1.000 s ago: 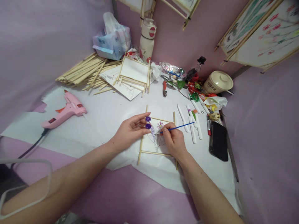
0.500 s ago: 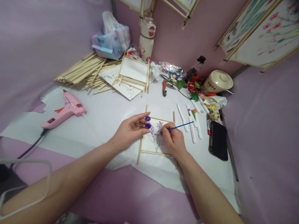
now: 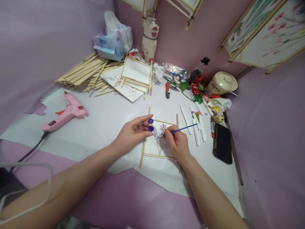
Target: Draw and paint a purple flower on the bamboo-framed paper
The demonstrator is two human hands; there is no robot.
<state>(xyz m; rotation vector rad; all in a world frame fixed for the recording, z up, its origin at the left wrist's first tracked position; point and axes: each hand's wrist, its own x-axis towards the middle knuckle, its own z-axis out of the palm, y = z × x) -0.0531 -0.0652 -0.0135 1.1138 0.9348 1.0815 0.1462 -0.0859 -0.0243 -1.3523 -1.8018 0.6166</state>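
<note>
My right hand (image 3: 177, 140) is closed around a slim blue paintbrush (image 3: 183, 128), its tip low over a small white picture (image 3: 150, 148) framed with thin wooden sticks. A pink flower (image 3: 163, 127), purple-dotted petals and dark stem lines show on the picture. Between the thumb and fingers of my left hand (image 3: 134, 130) are two small round purple pieces (image 3: 150, 128), like tiny paint pots; I cannot tell exactly what they are. That hand rests at the frame's upper left edge. Part of the picture's right side is hidden by my right hand.
A pink glue gun (image 3: 69, 113) lies at left, its cord trailing off. Wooden sticks (image 3: 81, 71), a tissue box (image 3: 114, 41) and a bottle (image 3: 149, 41) stand behind. To the right are white markers (image 3: 186, 121), a phone (image 3: 222, 143) and a lidded tub (image 3: 222, 83).
The paintbrush has shifted very slightly in my right hand. My left hand and the framed picture stay where they were.
</note>
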